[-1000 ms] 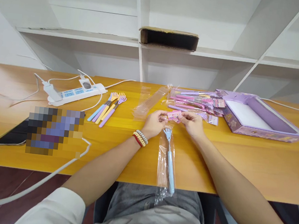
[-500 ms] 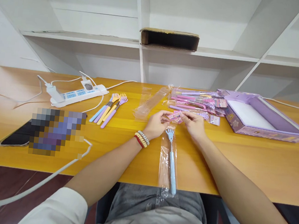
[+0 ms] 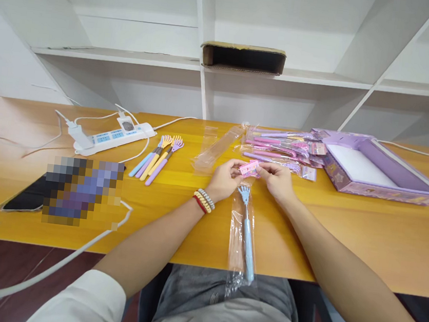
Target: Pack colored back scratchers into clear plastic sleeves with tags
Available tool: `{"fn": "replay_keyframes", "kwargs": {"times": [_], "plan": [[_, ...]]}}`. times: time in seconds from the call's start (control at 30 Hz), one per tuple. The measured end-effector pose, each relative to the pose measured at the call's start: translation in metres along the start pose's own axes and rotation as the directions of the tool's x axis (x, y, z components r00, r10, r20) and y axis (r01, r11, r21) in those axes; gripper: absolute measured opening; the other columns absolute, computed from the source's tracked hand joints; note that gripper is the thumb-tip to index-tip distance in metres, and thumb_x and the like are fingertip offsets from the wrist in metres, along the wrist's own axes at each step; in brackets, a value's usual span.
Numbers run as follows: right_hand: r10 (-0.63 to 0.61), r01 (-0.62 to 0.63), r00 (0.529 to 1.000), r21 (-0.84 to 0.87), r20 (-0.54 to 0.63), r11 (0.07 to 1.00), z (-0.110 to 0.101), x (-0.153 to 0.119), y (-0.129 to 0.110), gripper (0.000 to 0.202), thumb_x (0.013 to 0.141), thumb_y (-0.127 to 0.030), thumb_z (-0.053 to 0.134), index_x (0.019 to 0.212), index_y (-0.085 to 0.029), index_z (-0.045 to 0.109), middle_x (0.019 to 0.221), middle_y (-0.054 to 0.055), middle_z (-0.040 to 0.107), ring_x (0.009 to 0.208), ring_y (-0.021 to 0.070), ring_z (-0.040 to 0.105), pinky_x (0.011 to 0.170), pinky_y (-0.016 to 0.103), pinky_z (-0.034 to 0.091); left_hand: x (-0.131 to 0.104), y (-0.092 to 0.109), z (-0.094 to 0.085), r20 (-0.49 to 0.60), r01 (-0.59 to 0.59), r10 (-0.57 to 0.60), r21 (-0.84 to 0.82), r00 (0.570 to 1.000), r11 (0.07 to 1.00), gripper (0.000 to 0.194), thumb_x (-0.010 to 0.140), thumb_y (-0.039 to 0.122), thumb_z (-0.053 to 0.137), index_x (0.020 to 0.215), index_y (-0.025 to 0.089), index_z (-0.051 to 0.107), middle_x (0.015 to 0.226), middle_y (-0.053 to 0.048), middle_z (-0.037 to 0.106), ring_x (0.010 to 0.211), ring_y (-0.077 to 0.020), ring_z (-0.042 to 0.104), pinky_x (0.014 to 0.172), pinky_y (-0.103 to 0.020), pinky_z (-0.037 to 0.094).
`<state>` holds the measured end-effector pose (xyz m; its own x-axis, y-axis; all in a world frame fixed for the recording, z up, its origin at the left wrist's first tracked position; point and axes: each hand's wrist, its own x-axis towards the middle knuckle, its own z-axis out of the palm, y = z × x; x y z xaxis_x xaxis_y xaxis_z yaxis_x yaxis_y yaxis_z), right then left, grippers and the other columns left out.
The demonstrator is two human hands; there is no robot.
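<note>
Between my fingers is a small pink printed card (image 3: 250, 168). My left hand (image 3: 226, 179) pinches its left side, and my right hand (image 3: 277, 180) pinches its right side. Just below, a light blue back scratcher (image 3: 248, 242) with a hand-shaped head lies in a clear plastic bag (image 3: 236, 236). The bag's top end reaches up to the card, and its lower end hangs over the table's front edge. Whether my fingers also grip the bag's top cannot be made out.
Several bagged back scratchers (image 3: 278, 143) are piled behind my hands, beside an open purple box (image 3: 392, 192). Empty clear bags (image 3: 215, 153) lie left of them. Several unbagged back scratchers (image 3: 158, 164), a power strip (image 3: 114, 138) and a phone (image 3: 26, 196) are further left. A cardboard box (image 3: 243, 58) sits on the shelf.
The pink card has turned flatter and now shows its printed face more fully. Both hands stay nearly in the same place, and the bagged blue back scratcher has hardly moved.
</note>
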<state>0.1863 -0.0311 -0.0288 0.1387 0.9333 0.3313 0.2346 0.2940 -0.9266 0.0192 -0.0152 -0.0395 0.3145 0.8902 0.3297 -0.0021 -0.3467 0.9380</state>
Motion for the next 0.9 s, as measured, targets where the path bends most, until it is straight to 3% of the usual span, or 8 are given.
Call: {"fn": "replay_keyframes", "kwargs": {"times": [0.2,0.37,0.6,0.73,0.9], "plan": [[0.026,-0.026,1.000,-0.019,0.016,0.999,-0.0018,-0.0007,0.0001,0.023,0.066,-0.036,0.065,0.075,-0.015,0.069,0.069,0.004,0.067,0.060,0.0137,0.057,0.059,0.027,0.044,0.0014,-0.0021,-0.0005,-0.034,0.034,-0.034,-0.010,0.999,0.999,0.034,0.069,0.002,0.058,0.100,0.014,0.053,0.097,-0.007,0.064,0.084,-0.0133,0.063,0.079,-0.028,0.050],[-0.016,0.024,0.998,-0.126,0.065,0.992,-0.0018,-0.0021,-0.0018,0.020,0.066,-0.034,0.064,0.071,-0.015,0.067,0.068,0.003,0.066,0.060,0.0128,0.055,0.059,0.026,0.042,0.0022,-0.0036,-0.0015,-0.048,0.066,-0.069,-0.049,0.996,0.997,0.031,0.071,0.003,0.058,0.099,0.014,0.053,0.096,-0.007,0.064,0.084,-0.0133,0.063,0.077,-0.026,0.050],[-0.049,0.058,0.997,-0.129,0.066,0.990,-0.0010,-0.0024,0.0013,0.020,0.068,-0.033,0.063,0.075,-0.015,0.068,0.067,0.002,0.065,0.058,0.0122,0.052,0.056,0.026,0.040,0.0029,-0.0053,-0.0017,-0.039,0.063,-0.065,-0.058,0.997,0.996,0.030,0.071,0.004,0.059,0.099,0.013,0.053,0.098,-0.008,0.063,0.086,-0.0138,0.063,0.079,-0.028,0.050],[-0.138,0.146,0.989,-0.259,0.051,0.955,-0.0025,-0.0024,0.0022,0.021,0.070,-0.036,0.063,0.076,-0.016,0.069,0.070,0.003,0.063,0.060,0.0121,0.049,0.058,0.026,0.040,0.0024,-0.0072,-0.0016,-0.018,0.024,-0.025,-0.025,1.000,0.999,0.028,0.072,0.006,0.059,0.099,0.013,0.054,0.100,-0.008,0.064,0.088,-0.0142,0.063,0.081,-0.028,0.050],[-0.333,0.345,0.938,-0.368,0.098,0.864,-0.0032,-0.0068,-0.0073,0.026,0.077,-0.033,0.058,0.095,-0.018,0.068,0.078,0.005,0.060,0.066,0.0141,0.051,0.063,0.029,0.042,-0.0006,-0.0050,-0.0008,0.018,-0.017,0.016,0.052,1.000,0.998,0.030,0.073,0.006,0.057,0.102,0.014,0.054,0.100,-0.008,0.064,0.087,-0.0143,0.063,0.080,-0.028,0.050]]}}
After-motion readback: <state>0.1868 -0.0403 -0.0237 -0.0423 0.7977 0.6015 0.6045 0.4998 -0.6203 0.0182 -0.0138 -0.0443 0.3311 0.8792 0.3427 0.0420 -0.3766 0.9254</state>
